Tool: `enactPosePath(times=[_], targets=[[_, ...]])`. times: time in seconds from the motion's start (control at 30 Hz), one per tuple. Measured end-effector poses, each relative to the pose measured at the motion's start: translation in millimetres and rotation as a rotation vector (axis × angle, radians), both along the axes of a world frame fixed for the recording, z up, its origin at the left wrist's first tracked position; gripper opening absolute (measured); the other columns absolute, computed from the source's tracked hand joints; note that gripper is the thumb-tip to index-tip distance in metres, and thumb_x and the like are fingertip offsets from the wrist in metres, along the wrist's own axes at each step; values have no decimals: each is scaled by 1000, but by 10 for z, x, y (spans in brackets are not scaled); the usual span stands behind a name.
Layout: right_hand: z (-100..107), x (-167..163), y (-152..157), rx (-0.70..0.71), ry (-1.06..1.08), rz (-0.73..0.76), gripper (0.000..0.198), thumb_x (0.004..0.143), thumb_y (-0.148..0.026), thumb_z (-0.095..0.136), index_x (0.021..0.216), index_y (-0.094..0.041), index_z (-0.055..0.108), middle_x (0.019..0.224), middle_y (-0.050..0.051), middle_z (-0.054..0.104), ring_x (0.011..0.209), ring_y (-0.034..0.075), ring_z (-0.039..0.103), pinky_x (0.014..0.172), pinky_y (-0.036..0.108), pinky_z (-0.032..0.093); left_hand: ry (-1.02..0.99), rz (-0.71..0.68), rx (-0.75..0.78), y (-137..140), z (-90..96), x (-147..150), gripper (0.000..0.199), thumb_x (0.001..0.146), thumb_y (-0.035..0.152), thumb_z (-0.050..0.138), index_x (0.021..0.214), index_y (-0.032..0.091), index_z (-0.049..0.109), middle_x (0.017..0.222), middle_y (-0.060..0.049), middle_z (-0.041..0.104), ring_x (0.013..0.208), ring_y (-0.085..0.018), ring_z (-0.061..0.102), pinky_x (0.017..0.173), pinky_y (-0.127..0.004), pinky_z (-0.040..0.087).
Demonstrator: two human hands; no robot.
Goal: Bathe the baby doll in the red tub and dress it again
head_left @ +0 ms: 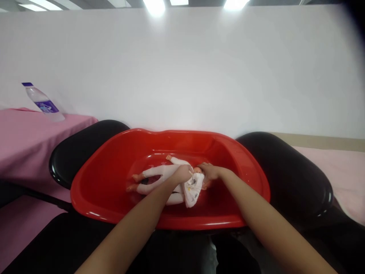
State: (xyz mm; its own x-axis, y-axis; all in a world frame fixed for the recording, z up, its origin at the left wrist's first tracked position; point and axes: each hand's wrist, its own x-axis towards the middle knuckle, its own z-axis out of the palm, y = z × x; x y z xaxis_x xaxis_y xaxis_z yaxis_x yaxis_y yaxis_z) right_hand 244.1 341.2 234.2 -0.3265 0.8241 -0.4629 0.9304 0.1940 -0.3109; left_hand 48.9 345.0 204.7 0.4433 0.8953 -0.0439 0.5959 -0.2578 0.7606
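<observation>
A baby doll (161, 172) with a white body and bare feet lies on its back in a red baby bathtub (97, 179), its head toward the right end. A white printed cloth (194, 190) hangs over the doll's chin and neck area. My left hand (183, 173) is closed at the cloth's upper edge, above the doll's chest; its fingertips are partly hidden. Around the far and right side of the doll's head, my right hand (210, 173) curves its fingers. Most of the head is hidden by that hand and the cloth.
Black chair seats hold the tub at the left (85, 148) and right (282, 171). A water bottle (44, 102) stands on a pink-covered table (23, 133) at the left. A white partition (182, 76) rises behind the tub. Pale pink cloth (342, 175) covers a surface at the right.
</observation>
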Motion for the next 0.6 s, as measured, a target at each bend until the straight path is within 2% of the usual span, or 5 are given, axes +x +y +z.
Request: enactPosePath(times=[0.1, 0.2, 0.33, 0.43, 0.6], targets=[[-23, 3, 9, 18, 2, -15, 93, 53, -43, 85, 137, -21, 50, 131, 13, 49, 121, 35, 46, 106, 45, 37, -30, 35, 13, 17, 38, -39, 28, 74, 8, 52, 91, 17, 72, 95, -7, 75, 91, -23, 68, 85, -28, 52], [-20, -3, -1, 16, 10, -30, 91, 54, -43, 85, 136, -21, 52, 131, 12, 49, 120, 35, 46, 106, 45, 36, -46, 129, 154, 24, 40, -32, 43, 74, 1, 46, 110, 11, 68, 112, -12, 71, 107, -24, 64, 98, -31, 47], [-1, -3, -14, 1, 34, -32, 100, 54, -42, 84, 144, -23, 44, 134, 12, 48, 124, 35, 45, 109, 44, 34, 51, -161, 296, -33, -86, 40, 57, 83, -1, 40, 138, 3, 51, 148, -19, 48, 139, -27, 41, 116, -35, 32], [-6, 2, -7, 4, 25, -26, 92, 57, -43, 82, 140, -23, 48, 132, 13, 49, 123, 35, 47, 108, 44, 35, 177, -292, 314, -70, -228, 45, 68, 84, 0, 46, 150, -1, 32, 157, -22, 30, 146, -32, 28, 118, -38, 27], [-23, -11, -5, 11, 2, -25, 86, 59, -46, 81, 135, -22, 51, 131, 12, 49, 122, 34, 47, 106, 42, 37, 131, -387, 445, -24, -349, -112, 64, 85, 1, 43, 148, 1, 36, 157, -19, 32, 147, -28, 27, 121, -33, 17]])
